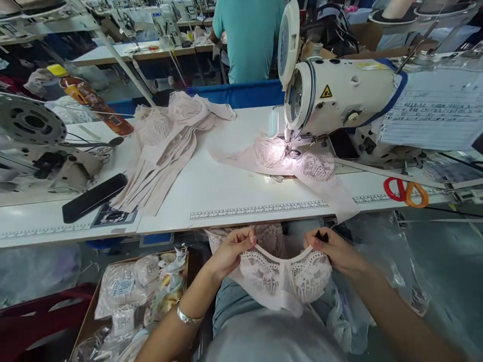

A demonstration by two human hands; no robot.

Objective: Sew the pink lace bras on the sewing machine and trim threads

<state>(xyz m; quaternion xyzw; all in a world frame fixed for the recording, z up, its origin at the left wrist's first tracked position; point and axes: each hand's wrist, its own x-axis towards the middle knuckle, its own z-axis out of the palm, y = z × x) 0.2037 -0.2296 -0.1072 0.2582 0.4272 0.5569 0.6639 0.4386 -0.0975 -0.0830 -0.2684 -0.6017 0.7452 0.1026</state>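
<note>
Hiding ends of lace bra (286, 281): hands (234, 247) (337, 250)

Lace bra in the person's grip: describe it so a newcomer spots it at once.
From the white table, look below its front edge, above the person's lap. There the pale pink lace bra hangs between the left grip and right grip. Unlike the similar piece at the sewing machine and the pile on the table, it alone is held.

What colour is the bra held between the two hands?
The bra is pale pink, with lace-patterned cups; the head view shows it.
</note>
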